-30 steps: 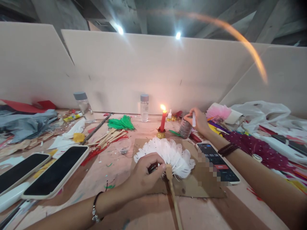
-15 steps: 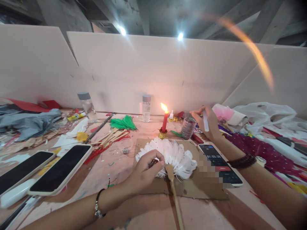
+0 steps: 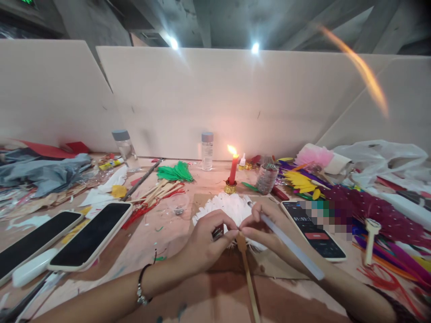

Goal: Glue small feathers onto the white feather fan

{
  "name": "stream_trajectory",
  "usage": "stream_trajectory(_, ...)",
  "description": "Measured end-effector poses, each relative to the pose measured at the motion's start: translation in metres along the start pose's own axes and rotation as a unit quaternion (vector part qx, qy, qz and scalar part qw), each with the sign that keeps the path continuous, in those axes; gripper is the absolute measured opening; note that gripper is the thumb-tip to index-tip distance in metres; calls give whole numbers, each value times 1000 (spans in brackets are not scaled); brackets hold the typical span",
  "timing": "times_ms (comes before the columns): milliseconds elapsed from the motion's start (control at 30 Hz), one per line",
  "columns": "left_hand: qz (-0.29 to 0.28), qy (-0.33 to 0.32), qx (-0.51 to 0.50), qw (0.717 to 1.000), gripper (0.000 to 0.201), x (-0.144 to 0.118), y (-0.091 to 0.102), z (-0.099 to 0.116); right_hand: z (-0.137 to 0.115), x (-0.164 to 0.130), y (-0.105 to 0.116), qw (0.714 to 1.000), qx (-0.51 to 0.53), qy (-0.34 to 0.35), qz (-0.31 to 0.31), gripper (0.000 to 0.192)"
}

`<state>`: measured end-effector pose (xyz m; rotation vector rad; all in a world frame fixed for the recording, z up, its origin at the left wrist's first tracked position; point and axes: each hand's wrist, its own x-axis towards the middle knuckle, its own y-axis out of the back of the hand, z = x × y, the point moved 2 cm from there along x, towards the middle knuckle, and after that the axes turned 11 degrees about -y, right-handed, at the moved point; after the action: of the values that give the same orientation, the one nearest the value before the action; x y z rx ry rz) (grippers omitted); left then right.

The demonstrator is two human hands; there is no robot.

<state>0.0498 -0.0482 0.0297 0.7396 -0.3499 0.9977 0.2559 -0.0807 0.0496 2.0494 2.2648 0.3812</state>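
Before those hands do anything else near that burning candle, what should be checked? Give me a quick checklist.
1. Red candle seated in its gold holder: ok.
2. Both hands away from the flame: ok.
3. White feathers on the cardboard: ok.
4. Right hand free: not ok; holding a pale stick.
5. Left hand secure on something: cannot tell; its grip is partly hidden.

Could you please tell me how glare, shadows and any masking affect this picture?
Head view: an orange glare streak crosses the upper right, perhaps the candle flame reflected in the lens; head view: two ceiling lights flare; head view: dark shadows spread over the table below the left hand and right hand; head view: a mosaic patch hides part of the rightmost phone.
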Motion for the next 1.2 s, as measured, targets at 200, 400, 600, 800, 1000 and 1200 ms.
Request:
stream_trajectory(200, -31, -116, 79, 990, 23, -2, 1, 3, 19, -6, -10, 996, 41, -66, -49, 45)
stream_trajectory(400, -78, -188, 125, 971, 23, -10, -1, -8, 28, -6, -10, 996, 17, -79, -39, 38)
stream_trajectory(600, -105, -170, 118, 973, 22, -8, -1, -3, 28, -5, -14, 995, 40, -76, -45, 37)
stream_trajectory(800, -156, -70, 96, 981, 27, -3, 8, 16, 29, -4, -3, 989, 120, -59, -59, 40)
stream_trajectory(1000, -137, -122, 134, 974, 36, -3, 4, 5, 16, -6, -2, 990, 130, -35, -52, 44)
stream_trajectory(1200, -99, -184, 203, 957, 43, -3, 3, -5, 7, -6, 0, 996, 88, -5, -21, 40)
